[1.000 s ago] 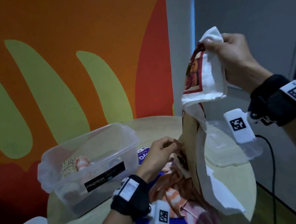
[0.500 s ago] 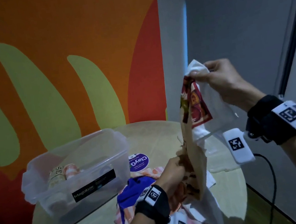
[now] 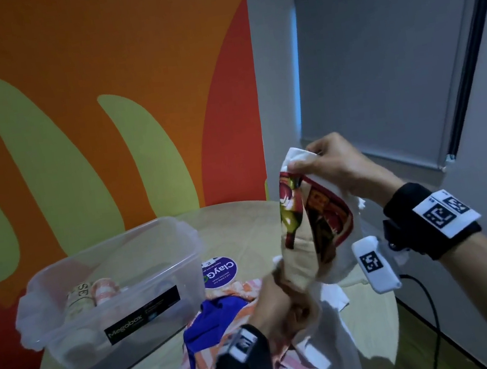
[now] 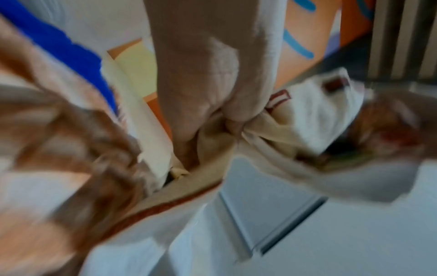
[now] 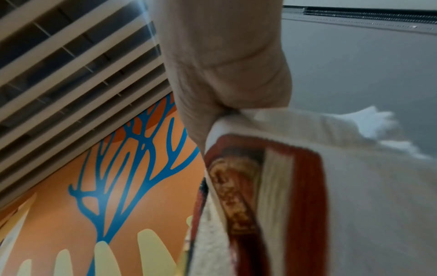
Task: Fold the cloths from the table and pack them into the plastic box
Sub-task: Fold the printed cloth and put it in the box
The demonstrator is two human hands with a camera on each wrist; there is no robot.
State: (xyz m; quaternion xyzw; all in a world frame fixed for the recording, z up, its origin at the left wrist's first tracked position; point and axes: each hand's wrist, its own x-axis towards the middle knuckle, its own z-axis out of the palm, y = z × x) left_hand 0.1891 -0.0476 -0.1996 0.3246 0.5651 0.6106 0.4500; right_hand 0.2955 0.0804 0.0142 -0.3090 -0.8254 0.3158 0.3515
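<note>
- Cloth (image 3: 312, 231), the white one with a red print, is hanging in the air over the table (image 3: 251, 224); it is not folded yet.
- The right hand (image 3: 332, 164) is pinching its top corner; the left hand (image 3: 281, 308) is grasping it lower down.
- The box (image 3: 111, 302) is standing open at the left and is already holding a few rolled cloths (image 3: 92, 293).
- A pile (image 3: 220, 314) of blue and striped cloths is waiting on the table, so I judge much work is remaining.
</note>
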